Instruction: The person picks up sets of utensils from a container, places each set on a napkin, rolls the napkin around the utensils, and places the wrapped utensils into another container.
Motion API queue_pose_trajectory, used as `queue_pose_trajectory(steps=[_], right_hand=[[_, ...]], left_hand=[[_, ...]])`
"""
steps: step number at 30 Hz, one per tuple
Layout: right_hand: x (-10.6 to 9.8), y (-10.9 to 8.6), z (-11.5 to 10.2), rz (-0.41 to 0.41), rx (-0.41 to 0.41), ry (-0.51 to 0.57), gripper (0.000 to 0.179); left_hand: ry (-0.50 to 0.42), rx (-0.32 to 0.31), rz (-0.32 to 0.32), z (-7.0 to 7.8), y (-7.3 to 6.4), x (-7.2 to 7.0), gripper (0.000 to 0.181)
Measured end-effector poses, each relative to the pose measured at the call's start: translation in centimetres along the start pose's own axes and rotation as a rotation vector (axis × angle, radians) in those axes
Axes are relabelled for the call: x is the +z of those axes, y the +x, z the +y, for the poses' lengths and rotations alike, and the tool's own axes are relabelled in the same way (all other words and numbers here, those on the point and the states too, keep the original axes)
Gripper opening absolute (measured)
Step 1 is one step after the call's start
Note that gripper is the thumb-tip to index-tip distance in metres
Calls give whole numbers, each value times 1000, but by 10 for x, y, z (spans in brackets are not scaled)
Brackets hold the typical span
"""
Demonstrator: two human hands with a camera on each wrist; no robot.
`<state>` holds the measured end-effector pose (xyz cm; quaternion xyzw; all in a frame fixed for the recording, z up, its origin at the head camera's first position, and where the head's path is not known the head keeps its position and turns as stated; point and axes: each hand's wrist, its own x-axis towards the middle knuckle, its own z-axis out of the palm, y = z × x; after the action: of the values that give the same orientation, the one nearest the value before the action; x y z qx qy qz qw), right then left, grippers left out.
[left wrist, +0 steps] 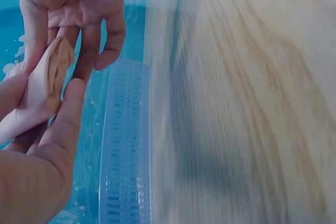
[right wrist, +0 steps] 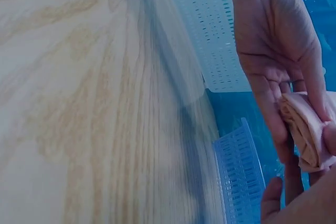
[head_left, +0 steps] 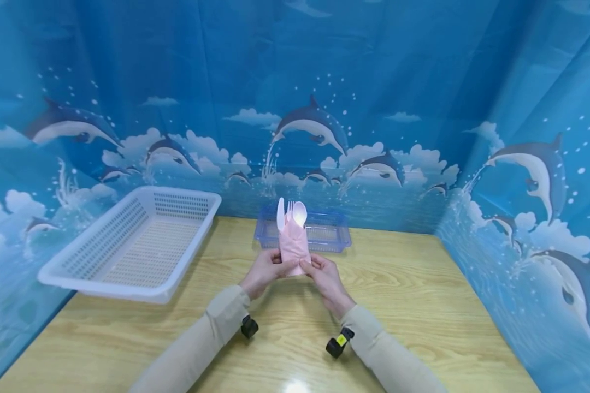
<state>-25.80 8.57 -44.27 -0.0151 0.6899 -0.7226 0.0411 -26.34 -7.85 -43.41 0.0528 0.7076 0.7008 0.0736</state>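
A folded pink napkin (head_left: 294, 243) is held up above the table, wrapped round the lower part of a white plastic knife (head_left: 281, 214), a fork (head_left: 290, 207) and a spoon (head_left: 300, 213), whose upper ends stick out. My left hand (head_left: 270, 268) pinches the napkin's lower left side, thumb in front and fingers behind. On the lower right side my right hand (head_left: 326, 278) does the same, the two thumbs nearly meeting. Both wrist views show the napkin's layered bottom end (right wrist: 302, 135) between the hands; the cutlery does not show there.
At the left stands a large white perforated basket (head_left: 142, 240). Behind the napkin, at the table's far edge, sits a smaller blue plastic basket (head_left: 324, 229). A dolphin-printed curtain (head_left: 398, 71) surrounds the wooden table (head_left: 413, 295) at the back and sides.
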Motion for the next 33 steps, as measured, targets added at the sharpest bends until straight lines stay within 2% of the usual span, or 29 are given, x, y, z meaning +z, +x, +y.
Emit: queue_pose_trajectory(steps=[1,4,8,11,16,23,28,33], right_hand=[[1,0,0,1,-5,-1,37],[2,2,1,-1,-19,-13,37],[3,3,1,-35,-28,28,39],[3,3,0,-71,-33,81,39],[3,1,1,-99,-38,114,38],[7,-2,-4,-123,-16,210,40],[10,-4,-9,-85,-5,211,35],[12,-5,-12,11,-52,128,33]], left_hand=[[-5,-1,-1,-1,0,1,30],[-95,-8,-20,-1,1,4,31],[-233,-21,-62,-1,2,6,35],[-272,-27,-81,-1,3,6,38],[-288,-44,-96,0,1,4,39],[-245,-53,-63,7,-4,0,39],[-277,-95,-45,10,-7,-3,35],[-266,-98,-69,11,-8,-4,35]])
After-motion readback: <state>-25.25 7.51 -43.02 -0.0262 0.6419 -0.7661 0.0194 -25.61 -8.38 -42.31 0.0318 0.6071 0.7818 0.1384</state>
